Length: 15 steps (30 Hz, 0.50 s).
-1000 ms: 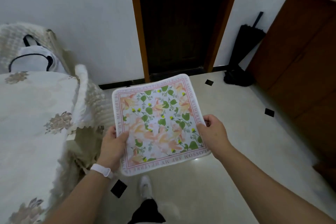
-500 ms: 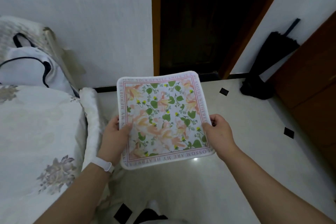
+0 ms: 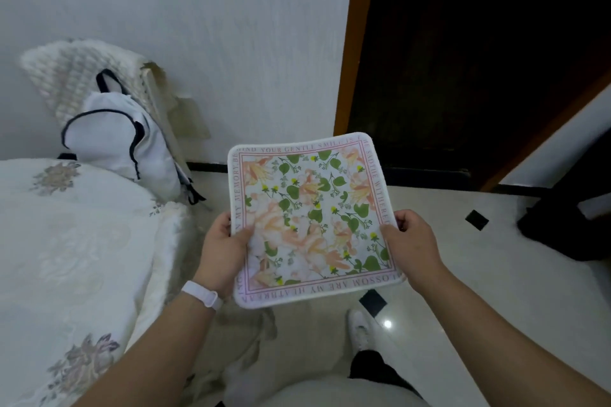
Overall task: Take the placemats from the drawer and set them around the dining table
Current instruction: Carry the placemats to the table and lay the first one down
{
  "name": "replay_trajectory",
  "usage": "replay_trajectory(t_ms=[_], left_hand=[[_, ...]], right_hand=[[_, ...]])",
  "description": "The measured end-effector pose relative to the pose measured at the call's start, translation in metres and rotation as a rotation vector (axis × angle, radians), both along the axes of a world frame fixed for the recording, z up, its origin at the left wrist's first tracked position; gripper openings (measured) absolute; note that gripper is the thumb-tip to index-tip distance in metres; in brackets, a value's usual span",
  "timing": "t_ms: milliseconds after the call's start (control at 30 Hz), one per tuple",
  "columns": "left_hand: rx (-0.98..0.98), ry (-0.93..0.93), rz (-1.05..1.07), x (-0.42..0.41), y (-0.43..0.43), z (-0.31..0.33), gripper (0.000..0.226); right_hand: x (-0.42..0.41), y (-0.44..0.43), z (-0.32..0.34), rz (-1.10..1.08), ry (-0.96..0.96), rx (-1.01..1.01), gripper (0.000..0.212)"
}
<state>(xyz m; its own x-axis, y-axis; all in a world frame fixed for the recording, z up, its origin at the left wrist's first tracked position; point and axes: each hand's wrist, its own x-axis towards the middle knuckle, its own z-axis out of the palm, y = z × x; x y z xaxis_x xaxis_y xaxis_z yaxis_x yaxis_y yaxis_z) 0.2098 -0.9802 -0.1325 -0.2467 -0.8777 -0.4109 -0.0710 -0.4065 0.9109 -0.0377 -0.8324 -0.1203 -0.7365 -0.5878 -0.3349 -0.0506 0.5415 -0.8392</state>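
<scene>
A square floral placemat (image 3: 312, 215) with green leaves, peach flowers and a lettered pink border is held flat in front of me, over the floor. My left hand (image 3: 223, 248) grips its left edge, thumb on top. My right hand (image 3: 411, 243) grips its right edge the same way. A white band sits on my left wrist. The dining table (image 3: 66, 241), covered with a white embroidered cloth, lies to my left, apart from the placemat.
A chair with a white knitted cover (image 3: 82, 73) stands at the table's far end, a white bag (image 3: 122, 139) leaning on it. A dark open doorway (image 3: 463, 59) is ahead. A black folded umbrella (image 3: 562, 225) rests at right on the glossy tiled floor.
The view has swung left and forward: the table and chair come closer, the doorway and umbrella shift right. Both hands keep the same hold on the placemat.
</scene>
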Motion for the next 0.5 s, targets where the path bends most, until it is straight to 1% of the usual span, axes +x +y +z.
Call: replay_trajectory(t_ms=[133,267,433,500], left_hand=[[-0.004,-0.032,0.146,-0.035,-0.022,0.011,0.019],[-0.052,-0.017,0.269,-0.057,-0.045,0.023,0.019],[-0.060,-0.036,0.392,-0.047,-0.071,0.031,0.026],[-0.071,-0.059,0.438,-0.040,-0.086,0.032,0.024]], right_hand=[[-0.052,-0.052,0.011,0.151,-0.012,-0.003,0.005],[-0.092,-0.111,0.017,0.275,-0.030,-0.027,0.007],[-0.095,-0.178,0.016,0.408,-0.077,-0.039,0.005],[-0.090,-0.206,0.015,0.451,-0.088,-0.037,0.006]])
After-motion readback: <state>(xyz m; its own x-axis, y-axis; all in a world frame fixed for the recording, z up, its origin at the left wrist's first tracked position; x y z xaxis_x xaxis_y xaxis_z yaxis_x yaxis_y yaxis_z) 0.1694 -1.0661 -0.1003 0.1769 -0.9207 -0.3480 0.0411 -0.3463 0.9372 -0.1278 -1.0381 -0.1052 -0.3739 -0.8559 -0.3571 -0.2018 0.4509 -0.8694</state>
